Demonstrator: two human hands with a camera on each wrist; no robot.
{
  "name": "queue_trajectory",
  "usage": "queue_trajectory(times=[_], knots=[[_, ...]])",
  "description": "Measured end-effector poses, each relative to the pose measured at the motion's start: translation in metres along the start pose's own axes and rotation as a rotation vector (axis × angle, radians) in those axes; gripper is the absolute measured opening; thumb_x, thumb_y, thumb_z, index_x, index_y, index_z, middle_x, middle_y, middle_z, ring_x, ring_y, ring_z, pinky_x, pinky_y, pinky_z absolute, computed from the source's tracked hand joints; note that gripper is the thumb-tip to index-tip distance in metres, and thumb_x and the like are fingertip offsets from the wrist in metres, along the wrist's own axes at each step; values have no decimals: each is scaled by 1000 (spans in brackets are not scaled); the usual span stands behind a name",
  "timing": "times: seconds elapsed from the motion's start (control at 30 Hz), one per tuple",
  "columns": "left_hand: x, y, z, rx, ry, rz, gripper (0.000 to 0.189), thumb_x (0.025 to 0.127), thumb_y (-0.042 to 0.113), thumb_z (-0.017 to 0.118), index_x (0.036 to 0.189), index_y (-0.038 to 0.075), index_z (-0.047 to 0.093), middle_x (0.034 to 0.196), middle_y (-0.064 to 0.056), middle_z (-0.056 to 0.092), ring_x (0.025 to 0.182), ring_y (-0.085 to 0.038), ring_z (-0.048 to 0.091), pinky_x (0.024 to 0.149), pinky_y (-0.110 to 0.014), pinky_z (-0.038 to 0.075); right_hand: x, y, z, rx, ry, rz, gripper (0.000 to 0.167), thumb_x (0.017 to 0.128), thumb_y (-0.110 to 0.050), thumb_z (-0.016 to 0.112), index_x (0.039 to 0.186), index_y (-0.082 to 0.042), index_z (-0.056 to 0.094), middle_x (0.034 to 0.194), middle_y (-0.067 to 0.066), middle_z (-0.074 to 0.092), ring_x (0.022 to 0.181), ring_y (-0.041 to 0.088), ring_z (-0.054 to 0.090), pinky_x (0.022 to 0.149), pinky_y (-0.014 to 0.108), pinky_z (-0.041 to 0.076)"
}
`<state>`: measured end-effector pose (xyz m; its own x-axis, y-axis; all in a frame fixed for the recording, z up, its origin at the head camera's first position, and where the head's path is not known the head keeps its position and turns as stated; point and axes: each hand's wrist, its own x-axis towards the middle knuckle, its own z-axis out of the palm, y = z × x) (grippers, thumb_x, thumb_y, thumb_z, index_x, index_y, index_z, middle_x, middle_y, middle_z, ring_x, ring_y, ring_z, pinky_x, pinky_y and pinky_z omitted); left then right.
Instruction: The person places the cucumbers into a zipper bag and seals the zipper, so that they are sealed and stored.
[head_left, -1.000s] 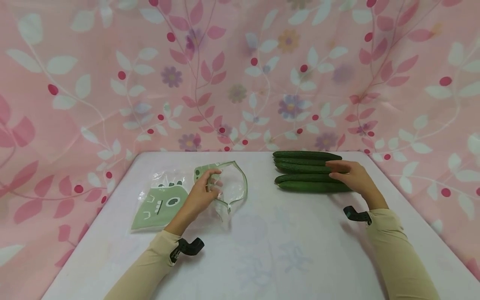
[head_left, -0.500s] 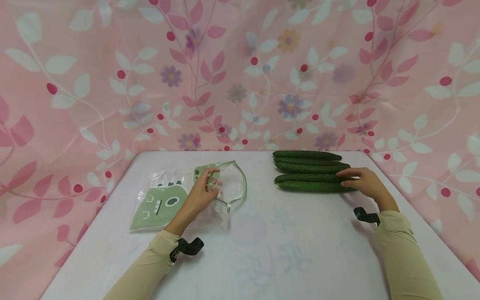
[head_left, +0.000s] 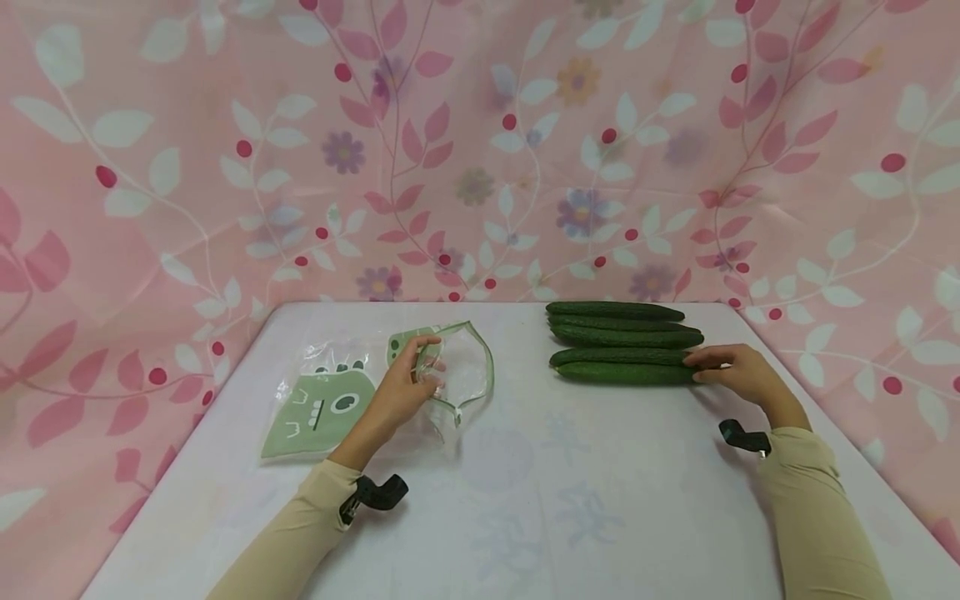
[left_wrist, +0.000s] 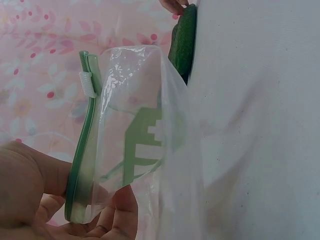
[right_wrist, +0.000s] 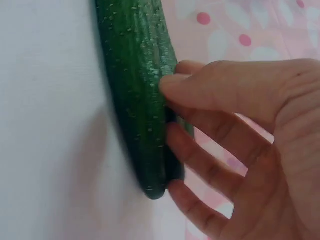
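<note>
My left hand [head_left: 397,392] holds a clear plastic zip bag [head_left: 467,367] by its green-edged mouth, which gapes wide. In the left wrist view, thumb and fingers lie on either side of the green rim, and a white slider [left_wrist: 87,84] sits farther along it. Green print shows through the film. Over at the right, my right hand [head_left: 738,375] touches the right ends of the two nearest cucumbers. Its thumb rests on the nearest cucumber [right_wrist: 137,85] in the right wrist view, with the other fingertips by the groove between the pair, not wrapped round either one.
Behind that pair lie several more dark green cucumbers [head_left: 622,333], side by side. A second clear bag with a green one-eyed monster print [head_left: 322,412] lies flat left of my left hand. The white-covered table [head_left: 570,517] meets a pink floral curtain [head_left: 480,167].
My right hand has slid right and nearer along the cucumbers, from the middle ones to the ends of the nearest two. The left hand and its bag stay put.
</note>
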<state>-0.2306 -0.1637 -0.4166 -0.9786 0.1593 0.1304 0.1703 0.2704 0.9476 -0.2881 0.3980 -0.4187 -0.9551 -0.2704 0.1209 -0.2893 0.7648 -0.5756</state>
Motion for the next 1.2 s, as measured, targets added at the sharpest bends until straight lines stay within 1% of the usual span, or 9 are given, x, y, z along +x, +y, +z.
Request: queue_trajectory(times=[0.27, 0.37, 0.57, 0.73, 0.83, 0.9, 0.97, 1.13, 1.2], knots=[[-1, 2, -1, -8, -1, -3, 62, 95, -7, 61, 151, 12, 45, 127, -26, 61, 107, -33, 64, 79, -35, 53, -4, 3, 6, -12, 16, -14, 29, 90, -13, 82, 117, -3, 77, 119, 19, 71, 107, 34, 64, 81, 23, 51], [-1, 2, -1, -13, -4, -8, 61, 95, -7, 61, 151, 13, 45, 127, -26, 61, 105, -32, 64, 79, -35, 54, -5, 2, 9, -41, 24, -37, 31, 87, -12, 85, 116, -5, 76, 112, 14, 71, 102, 32, 64, 83, 25, 50], [-2, 3, 0, -22, 0, -24, 62, 95, -7, 61, 151, 15, 45, 128, -26, 62, 105, -31, 65, 79, -35, 54, -9, -3, 13, -89, 3, -80, 34, 84, -9, 86, 115, -3, 76, 101, 8, 67, 95, 31, 62, 79, 39, 52], [-2, 2, -1, -24, 0, -24, 62, 95, -7, 60, 150, 15, 46, 127, -26, 61, 105, -31, 65, 80, -34, 55, -14, -3, 14, -122, -2, -94, 33, 85, -13, 86, 116, -4, 76, 110, 16, 68, 105, 41, 62, 89, 60, 51], [-2, 3, -1, -24, 6, -23, 62, 94, -8, 61, 150, 15, 47, 126, -26, 62, 103, -31, 65, 79, -33, 54, -19, 1, 13, -122, 7, -74, 35, 86, -18, 87, 117, -7, 77, 119, 22, 69, 114, 47, 59, 93, 66, 46], [-1, 3, -1, -22, 11, -20, 61, 94, -8, 61, 149, 15, 47, 126, -26, 62, 102, -31, 65, 78, -33, 54, -22, 4, 13, -126, 14, -63, 36, 86, -22, 87, 119, -10, 78, 123, 22, 69, 116, 45, 59, 94, 63, 47], [-1, 4, -1, -21, 15, -20, 61, 94, -7, 62, 149, 14, 48, 125, -26, 63, 101, -30, 65, 78, -33, 53, -24, 8, 14, -120, 0, -88, 39, 88, -22, 86, 123, -11, 77, 122, 19, 70, 113, 39, 61, 91, 53, 51], [-1, 4, -1, -22, 14, -25, 60, 94, -6, 62, 149, 14, 48, 125, -26, 62, 100, -29, 65, 79, -34, 53, -24, 14, 17, -66, -56, -270, 38, 91, -9, 80, 128, -5, 73, 116, 6, 70, 94, 13, 57, 73, 28, 46], [-1, 3, -1, -16, 15, -21, 60, 94, -5, 62, 149, 14, 48, 124, -25, 63, 100, -29, 65, 79, -35, 52, -24, 14, 18, -40, -61, -285, 36, 92, -6, 78, 127, -3, 73, 96, -2, 66, 78, 6, 50, 65, 26, 42]])
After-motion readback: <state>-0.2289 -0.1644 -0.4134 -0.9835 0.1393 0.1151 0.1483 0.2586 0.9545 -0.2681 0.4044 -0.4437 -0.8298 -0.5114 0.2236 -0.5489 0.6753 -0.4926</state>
